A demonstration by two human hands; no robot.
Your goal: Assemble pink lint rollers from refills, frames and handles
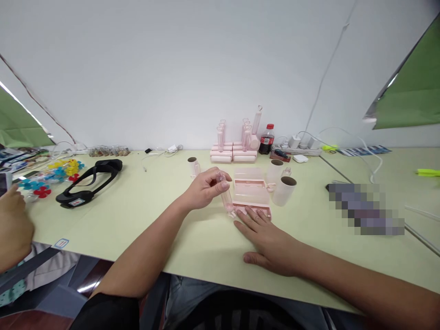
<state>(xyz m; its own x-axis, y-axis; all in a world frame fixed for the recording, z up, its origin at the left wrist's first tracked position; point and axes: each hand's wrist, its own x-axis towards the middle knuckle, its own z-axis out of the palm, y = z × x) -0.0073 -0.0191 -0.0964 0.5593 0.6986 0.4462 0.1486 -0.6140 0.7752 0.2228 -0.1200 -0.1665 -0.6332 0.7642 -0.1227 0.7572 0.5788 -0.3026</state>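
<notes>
The left hand [202,189] is curled, thumb and fingers pinching the upper part of a tube [227,200], which is pale pink, clear and slender, a little tilted, its lower end beside the left corner of a pink case [266,211] on the table [206,243]. The right hand [270,240] lies almost flat with fingers spread, gripping nothing, its fingertips on this case, whose lid [252,196] is turned back. Farther are white rolls [282,195] with brown cores and, by the wall, pink boxes [221,158] near a cola bottle [267,140]
</notes>
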